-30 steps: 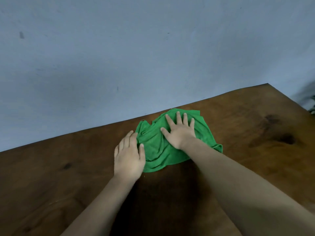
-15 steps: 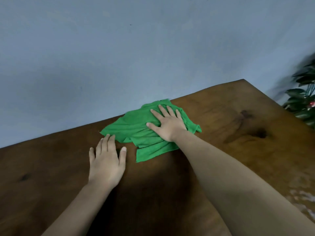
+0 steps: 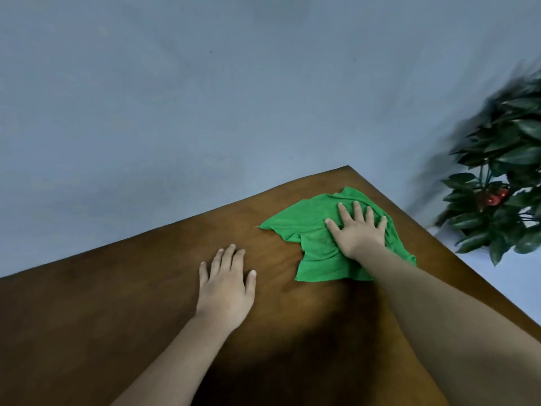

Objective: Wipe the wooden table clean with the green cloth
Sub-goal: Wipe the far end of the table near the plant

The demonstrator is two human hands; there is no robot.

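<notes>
The green cloth [image 3: 307,227] lies crumpled on the wooden table [image 3: 117,303], close to the table's far right corner. My right hand [image 3: 358,231] presses flat on the cloth's right part with its fingers spread, and hides some of the fabric. My left hand [image 3: 225,284] rests palm down on the bare wood to the left of the cloth. It is apart from the cloth and holds nothing.
A grey-blue wall [image 3: 205,98] runs along the table's far edge. A dark-leaved plant [image 3: 503,183] with red bits stands beyond the right edge [image 3: 456,259] of the table, on a pale floor.
My right hand has slid the cloth to the right, toward the far corner. My left hand has come off the cloth and now lies on bare wood. The view has turned right, showing the plant.
</notes>
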